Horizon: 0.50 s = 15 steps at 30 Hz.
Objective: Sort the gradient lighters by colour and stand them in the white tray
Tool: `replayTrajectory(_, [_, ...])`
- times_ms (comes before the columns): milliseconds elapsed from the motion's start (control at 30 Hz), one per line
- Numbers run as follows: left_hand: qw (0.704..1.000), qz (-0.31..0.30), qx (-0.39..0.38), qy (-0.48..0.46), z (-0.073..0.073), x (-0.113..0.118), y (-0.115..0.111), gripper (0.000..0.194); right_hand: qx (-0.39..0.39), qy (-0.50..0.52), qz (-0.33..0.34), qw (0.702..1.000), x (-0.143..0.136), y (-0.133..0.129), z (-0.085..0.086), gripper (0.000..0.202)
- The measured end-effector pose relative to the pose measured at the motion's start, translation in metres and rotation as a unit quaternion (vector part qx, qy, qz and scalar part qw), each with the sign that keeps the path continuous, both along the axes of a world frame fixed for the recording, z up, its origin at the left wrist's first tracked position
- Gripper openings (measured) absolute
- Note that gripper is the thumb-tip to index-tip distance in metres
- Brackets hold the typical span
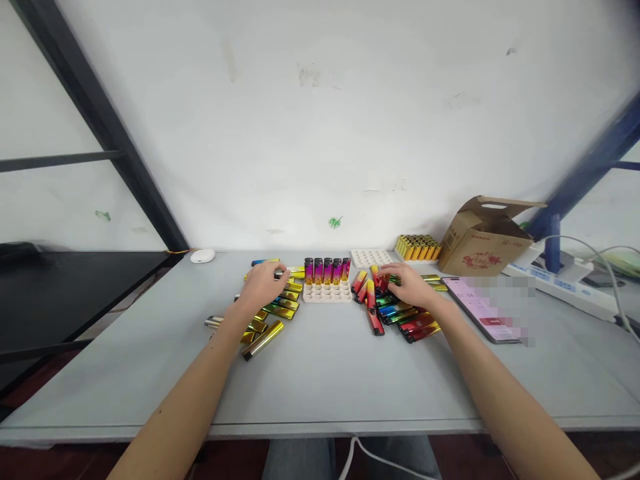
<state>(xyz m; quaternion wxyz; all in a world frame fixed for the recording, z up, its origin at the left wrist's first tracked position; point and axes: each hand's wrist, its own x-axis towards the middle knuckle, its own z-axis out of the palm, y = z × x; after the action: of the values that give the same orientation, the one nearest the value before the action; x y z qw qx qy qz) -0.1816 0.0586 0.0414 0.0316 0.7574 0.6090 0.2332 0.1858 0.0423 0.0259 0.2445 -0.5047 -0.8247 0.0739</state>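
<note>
My left hand is at the left pile, thumb and fingers closed on the dark end of a shiny gold lighter. More gold lighters lie loose beneath and in front of it. My right hand reaches into the right pile, its fingertips closed around a red lighter with a yellow end. Red, green and blue lighters lie around and under that hand. Between both hands sits a white tray with holes. Several purple-pink lighters stand upright in its back part.
Behind the right pile lies another white holed tray. A tray of upright yellow lighters stands beside an open cardboard box. A phone and a power strip are at the right. A white earphone case sits back left.
</note>
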Motion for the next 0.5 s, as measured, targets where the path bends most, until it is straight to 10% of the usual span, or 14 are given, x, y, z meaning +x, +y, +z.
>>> replayTrajectory(500, [0.999, -0.012, 0.012, 0.048, -0.002, 0.013, -0.006, 0.029, 0.041, 0.041, -0.069, 0.996, 0.018, 0.002, 0.002, 0.031])
